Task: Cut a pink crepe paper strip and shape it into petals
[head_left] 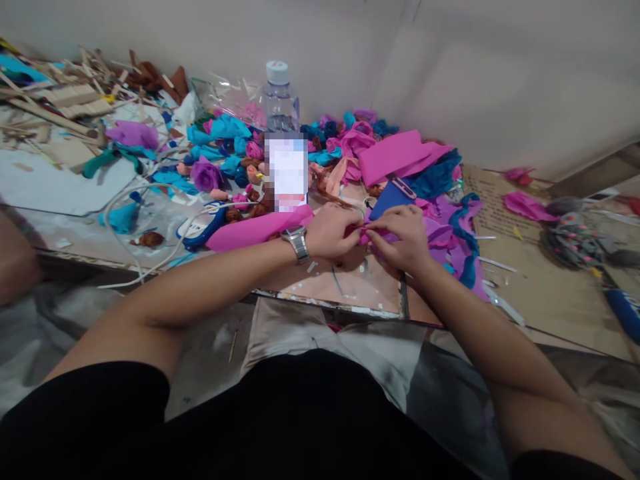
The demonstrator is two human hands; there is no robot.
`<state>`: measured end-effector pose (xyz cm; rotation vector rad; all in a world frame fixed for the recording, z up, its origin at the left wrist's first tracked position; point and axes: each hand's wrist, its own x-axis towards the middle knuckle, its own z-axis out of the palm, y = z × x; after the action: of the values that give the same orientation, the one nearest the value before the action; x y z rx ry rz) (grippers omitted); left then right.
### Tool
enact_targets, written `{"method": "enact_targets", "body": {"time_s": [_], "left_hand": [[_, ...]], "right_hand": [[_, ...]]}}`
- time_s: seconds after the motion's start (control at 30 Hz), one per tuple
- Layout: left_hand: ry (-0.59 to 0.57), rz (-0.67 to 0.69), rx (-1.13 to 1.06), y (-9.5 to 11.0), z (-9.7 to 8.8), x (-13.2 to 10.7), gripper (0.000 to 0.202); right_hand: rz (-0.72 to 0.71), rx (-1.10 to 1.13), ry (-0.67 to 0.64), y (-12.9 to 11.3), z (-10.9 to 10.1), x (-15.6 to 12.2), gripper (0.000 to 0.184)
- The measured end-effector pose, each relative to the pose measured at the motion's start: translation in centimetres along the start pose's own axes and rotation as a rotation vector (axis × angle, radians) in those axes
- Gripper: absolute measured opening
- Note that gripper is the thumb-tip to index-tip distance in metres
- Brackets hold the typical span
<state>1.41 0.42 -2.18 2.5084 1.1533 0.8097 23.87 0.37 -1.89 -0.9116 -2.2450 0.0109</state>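
Observation:
My left hand [337, 233], with a metal watch [297, 244] at the wrist, meets my right hand [403, 239] above the table's front part. Between their fingertips is a small piece of pink crepe paper [365, 235], pinched from both sides; its lower part is hidden by the fingers. A long pink crepe paper strip [255, 229] lies just left of my left hand. Beyond my right hand rests a dark blue flat object [391, 199] with a pink-and-white item on it. Purple crepe paper [440, 233] spreads to the right of that hand.
A lit phone [287, 170] leans before a plastic water bottle [280, 100]. Several crepe paper rosettes [207, 173] crowd around them. Wood sticks [75, 97] and green-handled pliers [113, 161] lie at left. White scissors [504, 303] lie right, on cardboard [540, 287]. Another person's arm [17, 260] shows far left.

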Motion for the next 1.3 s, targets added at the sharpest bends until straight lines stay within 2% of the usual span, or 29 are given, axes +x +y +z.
{"method": "enact_targets", "body": {"time_s": [0.33, 0.77, 0.97, 1.13, 1.3], "left_hand": [[0.003, -0.024, -0.033, 0.27, -0.19, -0.05, 0.022], [0.020, -0.035, -0.082, 0.30, -0.03, -0.20, 0.021], [0.030, -0.032, -0.084, 0.33, -0.16, -0.11, 0.040], [0.029, -0.027, -0.077, 0.42, -0.16, -0.12, 0.034], [0.023, -0.025, -0.057, 0.38, -0.13, -0.03, 0.033]], "right_hand": [[-0.075, -0.072, 0.033, -0.29, -0.22, 0.02, 0.015], [-0.069, -0.077, 0.027, -0.59, -0.37, 0.14, 0.012], [-0.055, -0.053, 0.032, -0.43, -0.16, 0.00, 0.011], [0.005, -0.075, -0.007, -0.36, -0.10, -0.09, 0.018], [-0.013, -0.052, 0.018, -0.39, -0.15, -0.14, 0.015]]}}
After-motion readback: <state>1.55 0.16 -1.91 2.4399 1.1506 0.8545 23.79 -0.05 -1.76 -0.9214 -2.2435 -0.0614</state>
